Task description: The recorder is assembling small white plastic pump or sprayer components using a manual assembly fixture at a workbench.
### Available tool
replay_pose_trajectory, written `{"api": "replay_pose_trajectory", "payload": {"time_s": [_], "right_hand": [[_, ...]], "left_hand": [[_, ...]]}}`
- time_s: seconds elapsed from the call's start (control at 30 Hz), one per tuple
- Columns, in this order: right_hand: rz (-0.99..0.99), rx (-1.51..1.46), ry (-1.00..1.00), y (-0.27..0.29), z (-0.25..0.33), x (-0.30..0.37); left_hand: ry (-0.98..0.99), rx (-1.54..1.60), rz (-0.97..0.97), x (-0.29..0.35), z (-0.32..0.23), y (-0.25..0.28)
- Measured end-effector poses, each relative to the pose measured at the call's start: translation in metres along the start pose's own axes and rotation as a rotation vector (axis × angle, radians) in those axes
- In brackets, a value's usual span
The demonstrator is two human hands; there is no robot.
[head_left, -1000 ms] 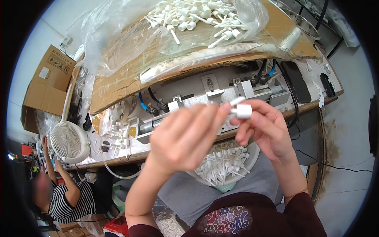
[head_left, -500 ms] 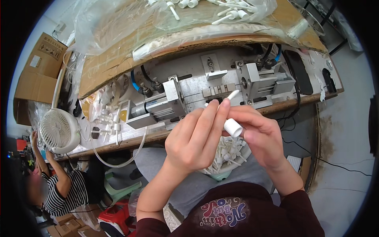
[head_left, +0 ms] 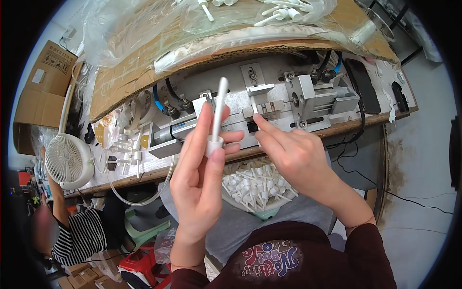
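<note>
My left hand holds a white applicator cap between thumb and fingers, its long white stick pointing up and away. My right hand reaches over the metal fixture on the bench, index finger extended and the other fingers curled. At its fingertips a slim white stick lies against the fixture; the piece's near end is mostly hidden by the fingers. Below, a bowl heaped with white applicator caps rests at my lap.
Metal clamp units flank the fixture, the right one with blue and black hoses. A cardboard sheet bearing plastic film and more caps overhangs the bench. A white fan stands left, near another person in a striped shirt. A black phone lies right.
My hands were together over the bowl with applicator pieces. They have parted: the left moved left with one turned upright, the right moved to the fixture with a white stick.
</note>
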State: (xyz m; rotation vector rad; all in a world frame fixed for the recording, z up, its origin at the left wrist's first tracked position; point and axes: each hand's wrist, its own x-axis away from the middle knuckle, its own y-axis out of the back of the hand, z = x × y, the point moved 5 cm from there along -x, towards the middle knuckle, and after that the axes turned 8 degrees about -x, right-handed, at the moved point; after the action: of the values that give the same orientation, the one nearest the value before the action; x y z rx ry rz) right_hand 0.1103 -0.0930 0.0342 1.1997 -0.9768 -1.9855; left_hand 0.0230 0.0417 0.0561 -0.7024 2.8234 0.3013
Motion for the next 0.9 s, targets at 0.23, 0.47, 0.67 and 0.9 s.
{"api": "replay_pose_trajectory", "payload": {"time_s": [0.23,0.47,0.67,0.9], "right_hand": [[0.071,0.013,0.009,0.003,-0.003,-0.011],[-0.084,-0.237,0.007,0.056,-0.031,-0.06],[-0.028,0.413,-0.009,0.108,-0.123,-0.165],[0.478,0.356,-0.268,0.077,-0.154,-0.194]], "left_hand": [[-0.005,0.095,-0.002,0.012,0.003,0.009],[-0.256,-0.422,-0.089,0.008,-0.001,0.003],[-0.448,-0.789,-0.04,0.004,0.007,-0.023],[-0.432,-0.963,0.06,0.0,0.019,-0.042]]}}
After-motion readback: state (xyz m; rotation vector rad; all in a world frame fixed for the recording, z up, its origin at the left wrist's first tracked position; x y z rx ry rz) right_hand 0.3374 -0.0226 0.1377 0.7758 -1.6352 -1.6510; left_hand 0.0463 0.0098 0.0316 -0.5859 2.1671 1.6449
